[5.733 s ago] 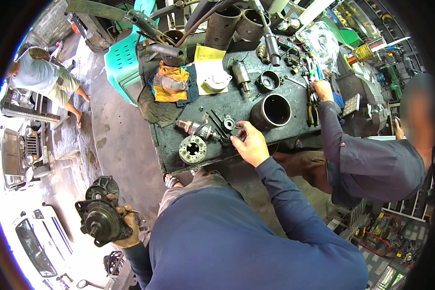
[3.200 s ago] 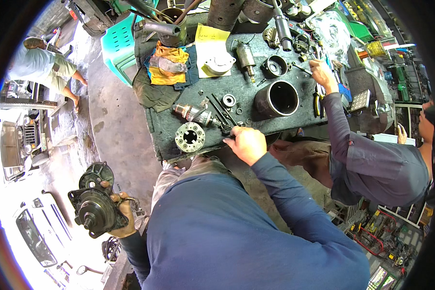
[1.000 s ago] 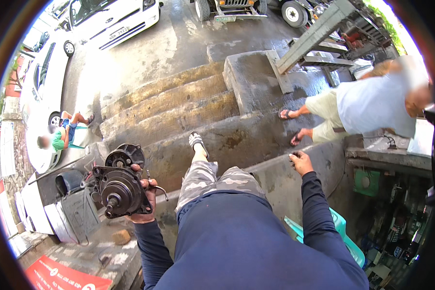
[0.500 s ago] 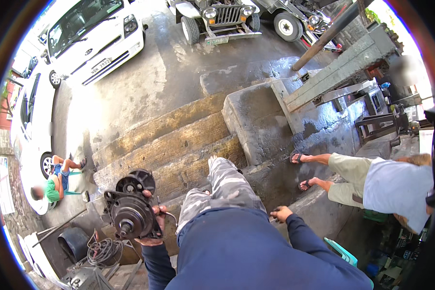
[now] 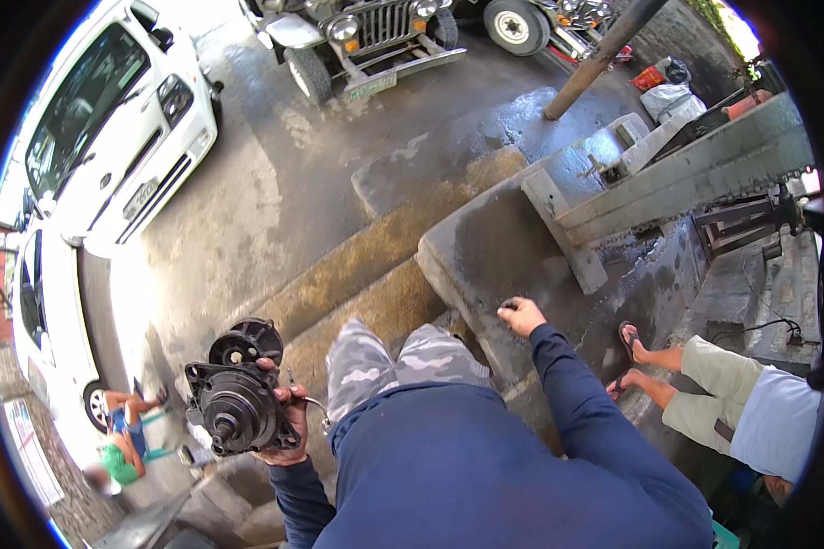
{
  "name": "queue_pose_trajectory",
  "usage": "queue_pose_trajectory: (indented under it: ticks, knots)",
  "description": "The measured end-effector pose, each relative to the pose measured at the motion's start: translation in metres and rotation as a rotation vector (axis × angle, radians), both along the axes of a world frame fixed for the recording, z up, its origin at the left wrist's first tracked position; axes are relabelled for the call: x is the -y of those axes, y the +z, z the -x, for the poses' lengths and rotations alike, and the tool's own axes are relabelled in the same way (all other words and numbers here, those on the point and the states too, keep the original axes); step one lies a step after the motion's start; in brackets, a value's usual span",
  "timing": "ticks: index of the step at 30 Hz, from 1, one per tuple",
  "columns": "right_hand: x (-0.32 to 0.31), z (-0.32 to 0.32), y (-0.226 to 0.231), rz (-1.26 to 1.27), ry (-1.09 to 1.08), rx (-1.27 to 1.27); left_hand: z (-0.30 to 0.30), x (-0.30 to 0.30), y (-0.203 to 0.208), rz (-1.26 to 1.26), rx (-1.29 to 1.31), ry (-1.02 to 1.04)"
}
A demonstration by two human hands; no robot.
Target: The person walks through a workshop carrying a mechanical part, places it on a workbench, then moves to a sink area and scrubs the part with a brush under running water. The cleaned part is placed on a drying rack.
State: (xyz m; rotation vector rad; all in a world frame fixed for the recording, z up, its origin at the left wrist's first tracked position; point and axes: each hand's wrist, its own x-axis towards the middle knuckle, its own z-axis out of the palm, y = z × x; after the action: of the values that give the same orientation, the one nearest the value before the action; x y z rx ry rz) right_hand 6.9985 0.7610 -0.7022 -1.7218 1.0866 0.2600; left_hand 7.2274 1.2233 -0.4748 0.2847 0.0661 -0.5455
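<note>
Head view: left hand holds dark housing, shaft protruding.

1. The navy-clad torso is seen from above.
2. The left forearm extends forward at the left of the torso; the left hand, ahead of the torso, is bent in a firm grasp.
3. The right arm stretches forward at the right of the torso.
4. The right hand, bare and loosely curled, is well ahead of the torso.
5. Both camouflage-clad thighs point ahead of the torso.
</note>
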Motion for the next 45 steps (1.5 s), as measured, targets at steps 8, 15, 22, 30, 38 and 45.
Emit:
queue_pose_trajectory:
  ticks: [8,15,22,30,38,45]
  knots:
    - [0.052,-0.082,-0.146,0.214,-0.012,-0.098,-0.241,0.139,-0.144,0.034,0.150,-0.222]
    - [0.064,-0.157,-0.192,0.014,-0.157,-0.244,-0.390,0.285,-0.211,-0.084,0.044,-0.342]
    - [0.226,-0.315,-0.241,0.063,-0.039,-0.118,-0.529,0.481,-0.304,-0.098,0.075,-0.440]
    - [0.484,-0.490,-0.262,0.323,-0.165,-0.157,-0.673,0.758,-0.368,-0.078,0.071,-0.695]
    - [0.697,-0.534,-0.223,0.411,-0.352,-0.209,-0.762,1.047,-0.369,-0.146,0.095,-0.893]
    - [0.790,-0.505,-0.217,0.244,-0.814,-0.107,-0.796,1.283,-0.342,-0.058,0.018,-1.109]
